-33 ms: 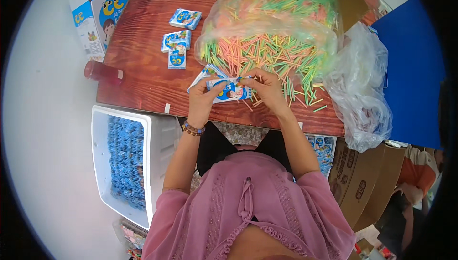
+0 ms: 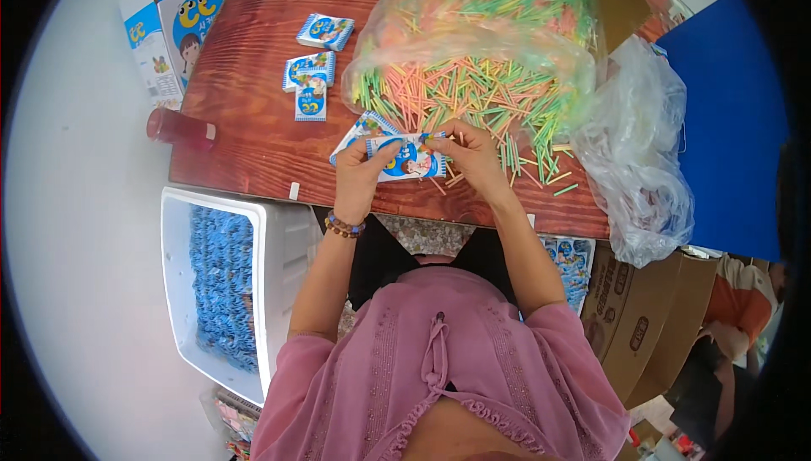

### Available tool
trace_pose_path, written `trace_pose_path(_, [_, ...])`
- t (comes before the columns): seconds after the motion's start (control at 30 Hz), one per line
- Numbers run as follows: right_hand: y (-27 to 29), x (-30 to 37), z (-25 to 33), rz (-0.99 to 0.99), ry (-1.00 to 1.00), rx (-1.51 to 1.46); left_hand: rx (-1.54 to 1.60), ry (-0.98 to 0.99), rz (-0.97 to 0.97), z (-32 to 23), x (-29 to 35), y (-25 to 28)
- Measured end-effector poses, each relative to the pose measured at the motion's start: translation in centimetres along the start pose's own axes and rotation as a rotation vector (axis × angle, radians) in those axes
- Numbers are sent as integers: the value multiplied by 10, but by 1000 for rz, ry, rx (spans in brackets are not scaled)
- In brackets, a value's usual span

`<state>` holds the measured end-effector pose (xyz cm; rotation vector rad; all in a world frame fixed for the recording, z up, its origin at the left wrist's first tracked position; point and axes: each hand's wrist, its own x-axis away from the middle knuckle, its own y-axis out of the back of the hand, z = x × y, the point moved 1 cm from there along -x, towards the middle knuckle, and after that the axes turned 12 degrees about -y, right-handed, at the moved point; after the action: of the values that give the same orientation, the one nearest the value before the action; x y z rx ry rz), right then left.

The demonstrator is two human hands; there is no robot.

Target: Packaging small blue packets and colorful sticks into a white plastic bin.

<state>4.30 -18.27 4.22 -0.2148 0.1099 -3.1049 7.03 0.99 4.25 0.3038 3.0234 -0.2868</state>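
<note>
Over the near part of the wooden table (image 2: 262, 114), my left hand (image 2: 359, 175) pinches a blue and white packet (image 2: 411, 165) at its left end. The fingers of my right hand (image 2: 475, 159) are closed on the packet's upper right corner. Partly beneath it, beside my left fingers, lies another similar packet (image 2: 356, 131). Just beyond my hands spreads a heap of thin pink, green and yellow sticks (image 2: 439, 85), spilling from a large clear bag (image 2: 397, 30). Farther left rest a few more packets (image 2: 325, 32), two of them overlapping.
A reddish cup-like container (image 2: 182, 130) lies at the table's left edge. Below it stands a white foam box (image 2: 262, 292) full of blue packets. Crumpled clear plastic (image 2: 638, 140) hangs over the right edge near a blue panel (image 2: 731, 123). Cardboard boxes (image 2: 650, 317) and another person (image 2: 735, 326) are lower right.
</note>
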Motion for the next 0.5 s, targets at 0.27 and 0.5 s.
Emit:
trace_pose_path(0.27, [7,9,-12,-58,-118,-68,86,-4,-105,13,5,-21])
trace_pose_path(0.5, [5,12,-19,-115,-46,2,251,36,-242,19,14,-27])
